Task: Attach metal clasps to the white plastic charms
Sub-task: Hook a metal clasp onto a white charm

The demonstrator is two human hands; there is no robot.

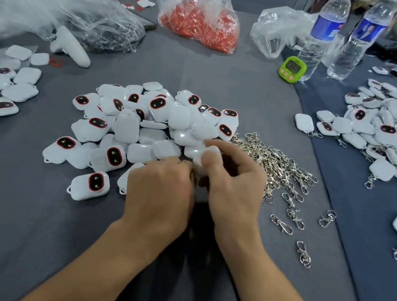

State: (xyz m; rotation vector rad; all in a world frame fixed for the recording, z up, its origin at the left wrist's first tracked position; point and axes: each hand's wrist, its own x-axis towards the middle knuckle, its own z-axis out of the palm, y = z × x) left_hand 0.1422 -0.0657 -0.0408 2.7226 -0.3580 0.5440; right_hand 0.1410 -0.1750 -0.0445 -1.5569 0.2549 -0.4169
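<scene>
1. The held charm point(206, 155), white and blurred, sits just above the table at centre, directly in front of the person.
2. The right hand point(235, 183) grips it, with the thumb and curled fingers wrapped round its body.
3. The left hand point(162, 189) is bunched tight against the charm's lower edge. Its fingertips are hidden, so I cannot tell whether it pinches a clasp or only steadies the piece.
4. Judgement: the step in hand is fitting a clasp to this charm's loop. The joint itself is not visible.
5. Judgement: the next move calls for the clasp to be held open and hooked through the small loop, then checked that it hangs free.
6. The heap of bare charms point(141, 124) lies touching the hands on their far left side.
7. The metal clasps point(278, 164) are heaped just beside the right hand, with strays scattered nearer the person.
8. The finished charms point(385, 138), clasps attached, lie well apart to the right.
9. Beyond these, a green timer point(292, 69), two water bottles point(324, 32) and a bag of red parts point(201, 21) rest on the grey cloth point(22, 212).
</scene>
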